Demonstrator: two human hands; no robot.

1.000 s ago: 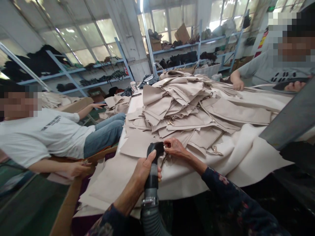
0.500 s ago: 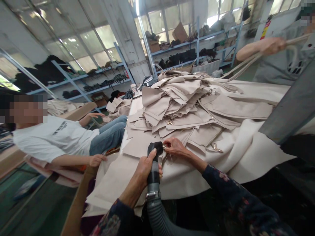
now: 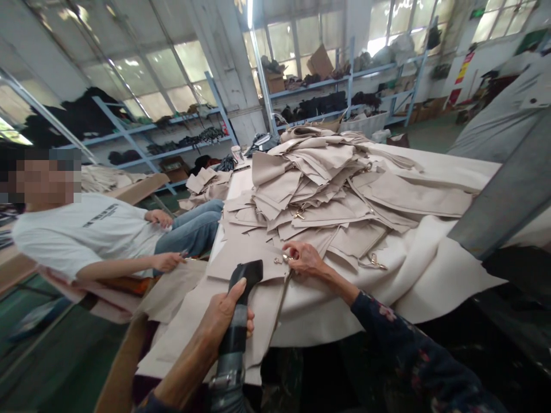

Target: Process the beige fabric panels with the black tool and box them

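Pale cloth point(image 3: 327, 321) overhung near edge of worktop point(image 3: 241, 180); beige heap point(image 3: 310, 166) stood behind. Narrow open room across flat beige panel point(image 3: 236, 246), between black hose nozzle point(image 3: 249, 274) and right grip point(image 3: 303, 259). Left grip point(image 3: 228, 312) wrapped round nozzle's neck, mouth angled up, apart from right grip. Right fingertips pinched on gold-toned clasp point(image 3: 287, 258), by panel's right edge. Clasp small, shiny; nozzle dark, bent at head, grey band below.

On head cam I see left hand point(image 3: 228, 312) gripping nozzle point(image 3: 247, 275), right hand point(image 3: 307, 259) pinching clip point(image 3: 287, 258), panels point(image 3: 312, 160) heaped, coworker point(image 3: 92, 235) seated left.
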